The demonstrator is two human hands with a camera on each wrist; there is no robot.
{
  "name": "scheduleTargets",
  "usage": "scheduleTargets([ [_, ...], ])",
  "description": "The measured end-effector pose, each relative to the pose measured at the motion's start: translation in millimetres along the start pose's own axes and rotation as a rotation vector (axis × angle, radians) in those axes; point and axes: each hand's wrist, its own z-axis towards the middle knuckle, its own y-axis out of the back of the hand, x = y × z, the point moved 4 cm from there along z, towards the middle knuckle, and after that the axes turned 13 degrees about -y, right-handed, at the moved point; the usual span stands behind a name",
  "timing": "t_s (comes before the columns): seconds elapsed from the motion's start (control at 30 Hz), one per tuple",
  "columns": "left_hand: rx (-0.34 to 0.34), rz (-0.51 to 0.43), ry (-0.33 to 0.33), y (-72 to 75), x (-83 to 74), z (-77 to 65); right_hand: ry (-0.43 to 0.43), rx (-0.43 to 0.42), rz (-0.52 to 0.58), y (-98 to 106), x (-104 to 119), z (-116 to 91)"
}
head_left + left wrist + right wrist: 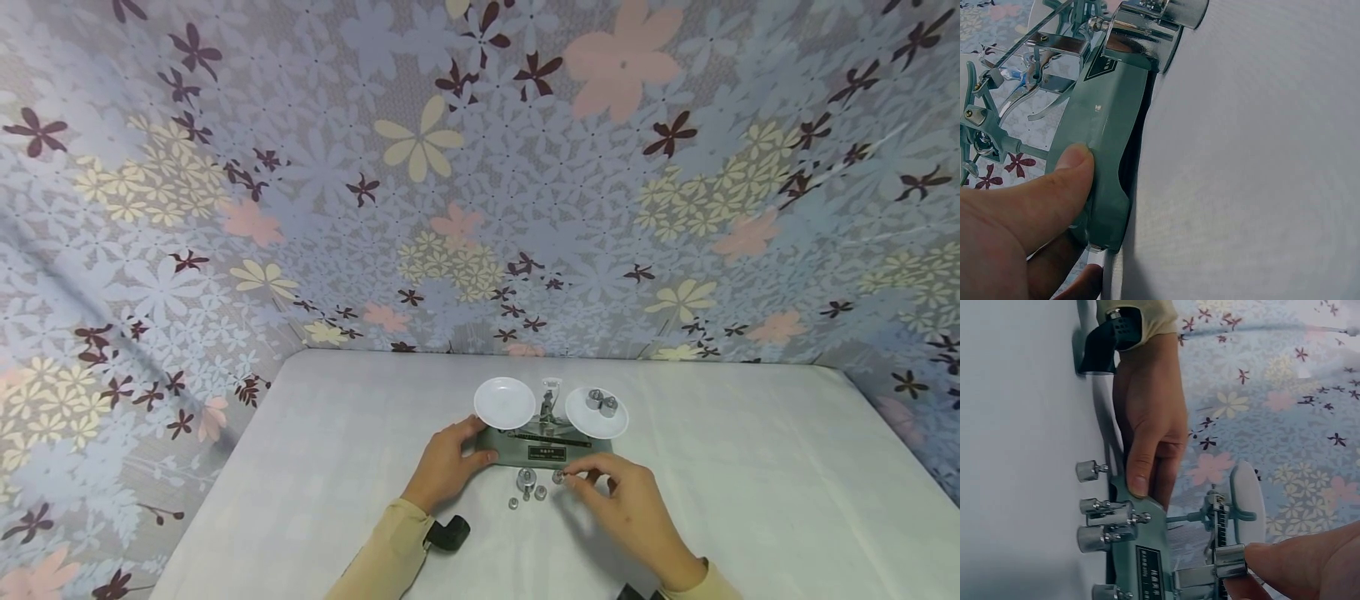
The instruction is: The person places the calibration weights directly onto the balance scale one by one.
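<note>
A green balance scale [517, 450] with two white pans stands on the table. My left hand [447, 462] grips the left end of its base; in the left wrist view the thumb [1072, 169] presses the green top face while other fingers curl by the end. In front of the base, my right hand [626, 508] pinches a small silver weight [1230, 559] between thumb and finger. Two metal weights [608, 406] rest on the right pan [600, 427]. The left pan [504, 402] holds nothing visible. Several loose weights, including a large one [527, 479], stand before the scale.
The scale sits mid-table on a pale cloth [337, 433]. A flowered wall covering [480, 208] rises behind and to the sides. Black wrist cameras [448, 533] are fixed at both sleeves, low over the cloth.
</note>
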Motion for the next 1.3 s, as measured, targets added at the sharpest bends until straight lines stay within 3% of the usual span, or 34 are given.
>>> scheduleTargets([
  [1.0, -0.006, 0.01, -0.007, -1.6, 2.5, -0.3, -0.004, -0.084, 0.029, 32.6, 5.6, 9.7],
  [1.3, -0.006, 0.013, -0.011, -1.8, 1.5, 0.4, 0.03, -0.143, 0.049, 38.2, 4.0, 14.3],
])
